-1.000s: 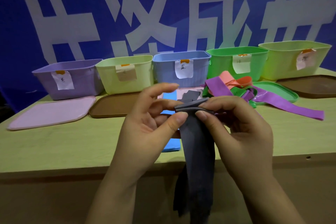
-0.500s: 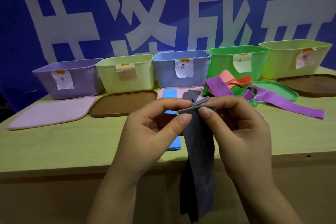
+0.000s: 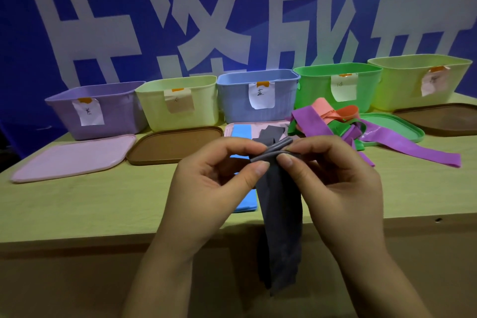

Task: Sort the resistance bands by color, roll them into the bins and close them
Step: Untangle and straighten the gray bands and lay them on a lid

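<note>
Grey band (image 3: 280, 214): I pinch its started roll with both hands, left hand (image 3: 214, 183) and right hand (image 3: 333, 183); the long hanging tail could tug it loose and unroll it.

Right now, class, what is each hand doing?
Left hand: pinching the grey band's rolled top end.
Right hand: pinching the same end from the other side.
</note>
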`<state>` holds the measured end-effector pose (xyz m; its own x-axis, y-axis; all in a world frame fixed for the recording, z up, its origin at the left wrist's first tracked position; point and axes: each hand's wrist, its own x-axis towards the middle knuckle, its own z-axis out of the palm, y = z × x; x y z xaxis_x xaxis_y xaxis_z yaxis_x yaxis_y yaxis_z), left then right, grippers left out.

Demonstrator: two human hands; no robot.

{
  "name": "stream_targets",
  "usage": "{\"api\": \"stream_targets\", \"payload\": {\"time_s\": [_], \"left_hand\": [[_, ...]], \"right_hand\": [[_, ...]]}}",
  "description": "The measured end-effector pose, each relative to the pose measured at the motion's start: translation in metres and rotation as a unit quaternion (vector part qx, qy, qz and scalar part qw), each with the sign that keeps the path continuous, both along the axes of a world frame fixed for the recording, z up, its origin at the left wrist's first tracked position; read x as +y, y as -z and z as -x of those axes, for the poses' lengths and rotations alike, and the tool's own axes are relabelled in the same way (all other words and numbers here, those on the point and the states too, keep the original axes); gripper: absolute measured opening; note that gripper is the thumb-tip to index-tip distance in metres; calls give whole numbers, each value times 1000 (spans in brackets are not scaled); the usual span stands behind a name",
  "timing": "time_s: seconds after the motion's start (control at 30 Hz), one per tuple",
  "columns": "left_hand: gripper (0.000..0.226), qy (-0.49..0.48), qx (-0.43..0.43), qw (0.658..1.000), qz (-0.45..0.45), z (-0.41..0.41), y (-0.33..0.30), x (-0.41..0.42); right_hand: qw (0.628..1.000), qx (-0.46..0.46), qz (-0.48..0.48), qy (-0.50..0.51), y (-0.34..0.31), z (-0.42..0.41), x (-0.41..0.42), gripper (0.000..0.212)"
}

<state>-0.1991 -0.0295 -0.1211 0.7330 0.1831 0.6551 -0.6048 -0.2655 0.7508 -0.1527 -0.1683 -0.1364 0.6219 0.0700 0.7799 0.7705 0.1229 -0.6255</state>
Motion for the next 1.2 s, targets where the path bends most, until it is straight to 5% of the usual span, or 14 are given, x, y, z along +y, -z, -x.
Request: {"api": "stream_targets", "payload": {"time_s": [0.13,0.43,0.53,0.7,0.8,0.97,1.1,1.2], "left_hand": [[21,-4,-5,1000,-20,1,0,1],[30,-9,-3,999,-42,8,-7,13],[27,49,12,999,15,5,-4,15],[47,312,190,916,164,-2,8,10],[60,359,222,875,238,-4,10,7],[52,437,250,831,238,-9,12,6],[46,420,253,843,219,-13,12,3],[37,331,234,885,230,-16,9,-9]], "right_hand": [[998,-12,18,61,3,-4,-1,11],[975,135,-57,-167,-9,-4,-6,39],[956,155,-52,-244,-15,-4,-7,39],[930,201,-82,-297,-19,-5,1,38],[935,224,-81,-264,-19,-2,4,27],[918,242,-91,-301,-18,-4,6,20],[882,293,-88,-360,-17,-12,4,17],[888,299,-78,-341,-11,-20,6,16]]}}
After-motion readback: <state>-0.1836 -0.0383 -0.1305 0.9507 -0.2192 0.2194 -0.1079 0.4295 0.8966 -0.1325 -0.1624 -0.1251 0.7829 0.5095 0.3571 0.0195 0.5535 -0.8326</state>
